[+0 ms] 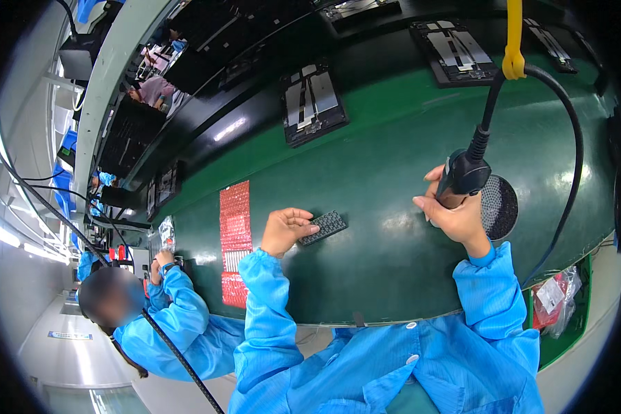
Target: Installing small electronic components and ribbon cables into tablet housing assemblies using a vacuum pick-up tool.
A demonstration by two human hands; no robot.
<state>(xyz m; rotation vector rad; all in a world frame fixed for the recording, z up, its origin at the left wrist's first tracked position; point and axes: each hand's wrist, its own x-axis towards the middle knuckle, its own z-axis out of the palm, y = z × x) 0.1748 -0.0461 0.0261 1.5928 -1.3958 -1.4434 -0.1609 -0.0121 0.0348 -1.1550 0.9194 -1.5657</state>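
Observation:
My left hand [286, 232] pinches the near left end of a small dark rectangular block [326, 228], its thumb on the top face, which carries a fine light grid-like pattern. The block is at or just above the green bench top; I cannot tell which. My right hand [457, 215] is closed around a black corded hand tool [466, 172], whose working end is hidden by the fingers. From its top a black cable rises to a yellow strap [514, 41]. Beside this hand lies a round dark pad [501, 207] with a speckled surface, partly covered by the hand.
Red bubble wrap [235, 207] lies on the bench [386, 276] left of my left hand. Flat black device units [314, 103] stand along the dark far strip. A green bin [574, 317] holds plastic bags at right. A co-worker [179, 310] in blue works at left.

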